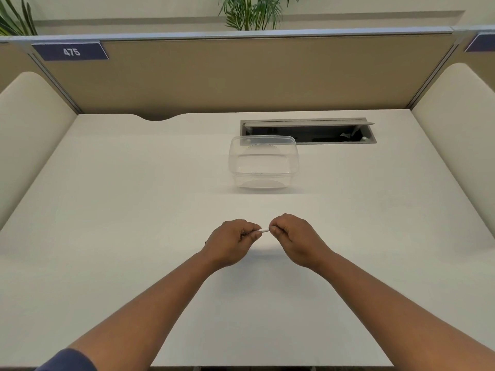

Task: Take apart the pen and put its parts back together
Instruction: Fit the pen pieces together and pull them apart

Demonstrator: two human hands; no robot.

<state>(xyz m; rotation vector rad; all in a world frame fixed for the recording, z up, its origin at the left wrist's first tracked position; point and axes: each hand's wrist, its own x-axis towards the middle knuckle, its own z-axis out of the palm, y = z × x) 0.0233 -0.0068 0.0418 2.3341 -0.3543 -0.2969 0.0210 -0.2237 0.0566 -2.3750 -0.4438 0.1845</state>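
The left hand (pixel 232 241) and right hand (pixel 293 236) are both pinching the pen (pixel 264 230) between curled fingers, holding it level above the desk (pixel 134 210); a clear tub (pixel 263 162) is sitting well beyond.

Both hands meet above the white table (pixel 107 210): left hand (pixel 230 243) and right hand (pixel 297 238) pinch a thin white pen (pixel 263 231) between them. A clear plastic tub (pixel 263 162) sits beyond.
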